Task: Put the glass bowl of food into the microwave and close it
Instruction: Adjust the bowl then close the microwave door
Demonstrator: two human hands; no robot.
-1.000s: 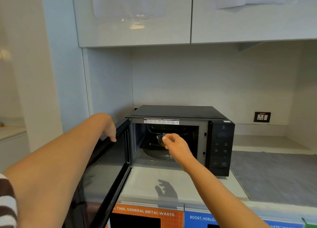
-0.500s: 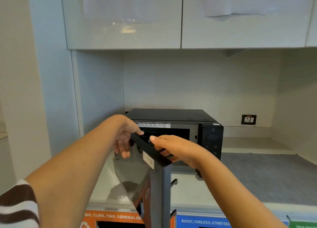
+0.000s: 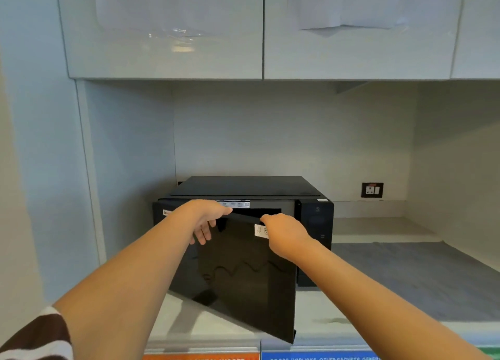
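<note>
A black microwave point(image 3: 244, 187) stands on the white counter against the back wall. Its dark glass door point(image 3: 243, 275) hangs partly open, swung most of the way toward the front. My left hand point(image 3: 201, 216) grips the door's top edge from the left, fingers curled over the outer face. My right hand point(image 3: 284, 233) holds the same top edge further right, near a white sticker. The glass bowl of food is hidden behind the door.
Glossy white cabinets point(image 3: 243, 29) hang overhead. A grey mat point(image 3: 405, 275) covers the counter right of the microwave, below a wall socket point(image 3: 372, 190). A side wall point(image 3: 54, 170) stands close on the left. Coloured bin labels point(image 3: 311, 355) run along the counter's front edge.
My right hand left the bowl inside the microwave and came out to the door's top edge. Both hands have swung the door from wide open toward the microwave's front.
</note>
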